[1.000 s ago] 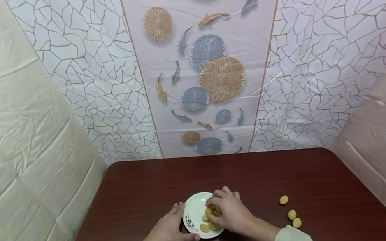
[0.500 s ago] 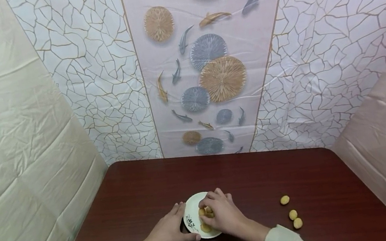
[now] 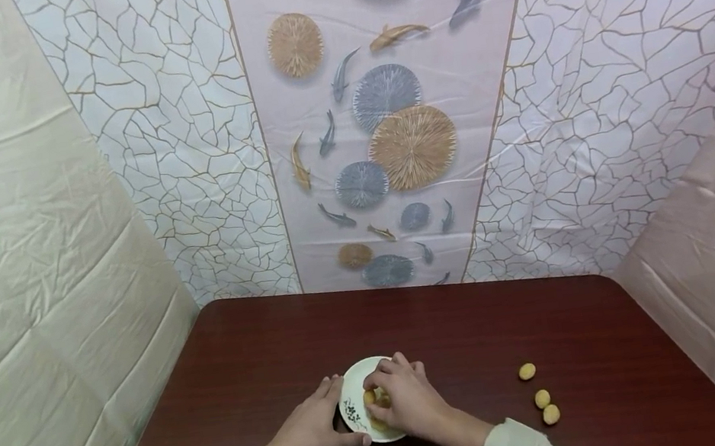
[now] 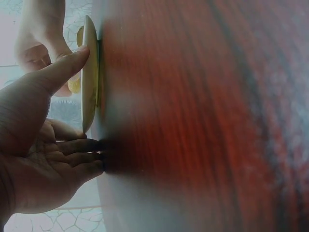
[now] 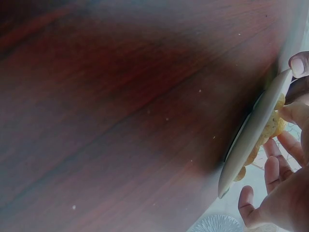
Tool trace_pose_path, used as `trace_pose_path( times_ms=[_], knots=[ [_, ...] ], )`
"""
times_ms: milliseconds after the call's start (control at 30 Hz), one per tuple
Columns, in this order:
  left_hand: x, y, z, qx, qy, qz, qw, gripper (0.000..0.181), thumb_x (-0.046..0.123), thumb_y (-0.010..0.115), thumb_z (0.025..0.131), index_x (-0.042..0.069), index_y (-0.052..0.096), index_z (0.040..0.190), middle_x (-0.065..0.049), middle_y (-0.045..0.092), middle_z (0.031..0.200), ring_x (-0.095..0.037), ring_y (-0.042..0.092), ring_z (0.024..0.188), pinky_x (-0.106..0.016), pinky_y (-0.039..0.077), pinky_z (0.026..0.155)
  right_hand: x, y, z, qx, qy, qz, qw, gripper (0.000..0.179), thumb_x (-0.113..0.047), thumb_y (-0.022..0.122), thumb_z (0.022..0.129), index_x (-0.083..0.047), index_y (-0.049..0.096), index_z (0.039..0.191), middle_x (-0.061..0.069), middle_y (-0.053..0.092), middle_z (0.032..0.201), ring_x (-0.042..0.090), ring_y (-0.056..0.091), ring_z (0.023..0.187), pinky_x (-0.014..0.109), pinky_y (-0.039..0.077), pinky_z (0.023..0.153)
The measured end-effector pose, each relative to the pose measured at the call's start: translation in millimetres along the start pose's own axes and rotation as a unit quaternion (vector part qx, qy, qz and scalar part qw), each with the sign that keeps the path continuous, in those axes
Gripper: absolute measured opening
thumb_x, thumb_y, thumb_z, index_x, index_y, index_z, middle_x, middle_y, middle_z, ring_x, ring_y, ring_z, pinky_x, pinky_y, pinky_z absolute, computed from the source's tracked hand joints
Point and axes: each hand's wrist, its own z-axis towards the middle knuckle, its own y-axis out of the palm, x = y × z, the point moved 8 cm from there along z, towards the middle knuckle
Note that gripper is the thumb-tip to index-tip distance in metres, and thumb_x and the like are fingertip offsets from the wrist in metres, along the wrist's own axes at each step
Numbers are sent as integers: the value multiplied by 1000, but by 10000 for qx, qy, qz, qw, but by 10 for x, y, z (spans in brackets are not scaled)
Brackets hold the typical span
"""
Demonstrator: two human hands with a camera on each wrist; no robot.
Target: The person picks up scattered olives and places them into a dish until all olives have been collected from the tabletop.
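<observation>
A small white plate (image 3: 353, 387) with a dark floral print lies near the table's front. My left hand (image 3: 314, 427) holds its left side, thumb on the near rim and index finger at the far rim, as the left wrist view (image 4: 43, 125) shows. My right hand (image 3: 410, 398) is over the plate, thumb and fingers curled round small yellow oval pieces (image 3: 370, 398). From the side, in the right wrist view, several bumpy yellow pieces (image 5: 270, 126) sit heaped on the plate between the thumb and fingers. The right hand hides part of the heap in the head view.
Three more yellow pieces lie on the dark red-brown table (image 3: 265, 345) to the right: one farther back (image 3: 527, 371), and a lower pair (image 3: 547, 407) side by side. A patterned cloth (image 3: 379, 135) hangs behind the table, with pale padded cloth (image 3: 29, 303) at the sides.
My right hand has moved left across the plate, and the yellow pieces under it have moved left and closer together. The left hand and the plate have stayed nearly still.
</observation>
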Motion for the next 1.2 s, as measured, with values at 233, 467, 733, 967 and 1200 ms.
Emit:
trace_pose_path(
  times_ms=[233,467,733,967,1200],
  knots=[
    [14,-9,-4,-56,-73,40,9999,122,63,92,81,-4,39,168,-30,43,172,-51,44,159,-70,48,118,24,20,-29,4,-3,-97,10000,28,-35,91,89,-22,81,110,-7,71,107,14,55,101,37,39,81],
    [-1,11,-2,-68,-104,49,9999,123,64,92,81,-4,38,168,-30,43,172,-50,44,160,-69,48,119,15,-96,-81,77,8,-103,9999,33,-36,92,88,-20,81,114,-6,72,110,14,53,100,39,40,82],
    [19,-8,-20,-101,-111,30,9999,123,63,92,82,-5,38,168,-31,42,172,-50,43,160,-69,46,121,95,-349,-226,136,162,77,9997,32,-33,91,90,-18,81,116,-6,72,111,14,52,100,40,39,83],
    [34,-1,-13,-97,-77,-42,9999,122,60,93,81,-7,38,167,-34,42,171,-52,43,159,-70,45,121,356,-532,-440,19,550,281,9981,33,-32,90,92,-20,80,121,-5,71,112,13,49,99,42,35,81],
    [37,8,10,-163,-108,21,9998,124,61,93,81,-7,37,168,-34,41,171,-52,44,159,-69,46,121,603,-703,-640,88,993,-81,9950,34,-33,93,90,-24,80,120,-6,71,113,12,50,100,49,43,81]
  ],
)
